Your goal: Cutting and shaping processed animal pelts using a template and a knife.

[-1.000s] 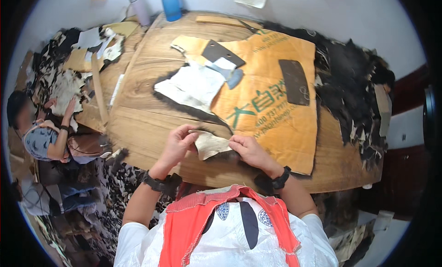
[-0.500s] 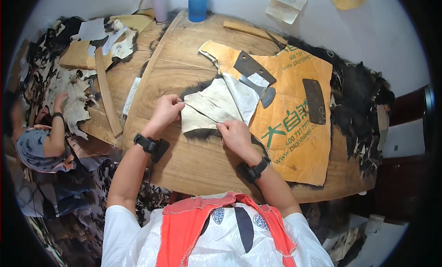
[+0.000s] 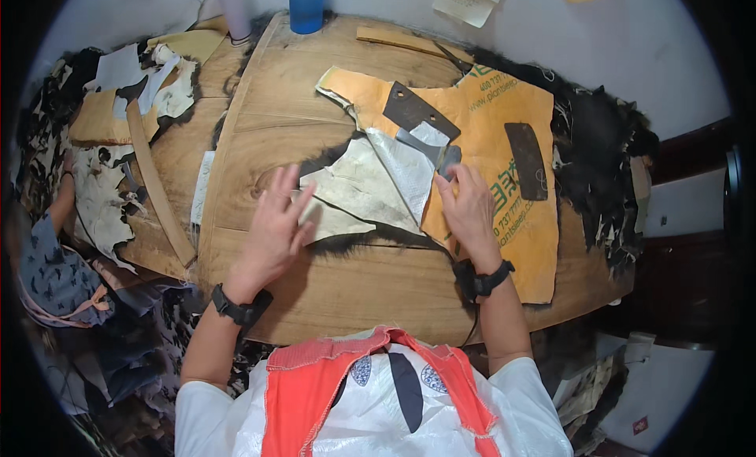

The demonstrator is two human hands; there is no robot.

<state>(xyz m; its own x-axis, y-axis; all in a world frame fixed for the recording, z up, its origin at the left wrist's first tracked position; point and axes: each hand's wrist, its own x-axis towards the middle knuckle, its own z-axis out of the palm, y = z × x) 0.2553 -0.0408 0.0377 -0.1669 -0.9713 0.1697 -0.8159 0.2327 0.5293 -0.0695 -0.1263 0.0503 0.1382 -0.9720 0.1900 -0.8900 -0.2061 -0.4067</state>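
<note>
My left hand (image 3: 277,225) hovers over the left end of a pale hide piece (image 3: 358,181), fingers spread and slightly blurred. Black fur shows along the hide's edges. A dark split runs through it, with a narrower pale strip (image 3: 342,223) below. My right hand (image 3: 470,213) is at the lower end of a grey-bladed hand tool (image 3: 450,159), thumb and forefinger apart around the blade's tip; whether they touch it I cannot tell. The tool rests on an orange-yellow paper sheet (image 3: 524,256), beside a folded white piece (image 3: 405,170).
Two dark flat plates, one with holes (image 3: 421,111) and one curved (image 3: 525,162), lie on the sheet. Black fur (image 3: 602,158) heaps at the right. Left are a wooden strip (image 3: 157,185), hide scraps (image 3: 106,197) and another person's arm (image 3: 63,197). A blue bottle (image 3: 307,8) stands behind.
Both hands have let go of the hide. My left hand has opened and drawn slightly toward me; my right hand has moved right and up to the blade. The split looks wider.
</note>
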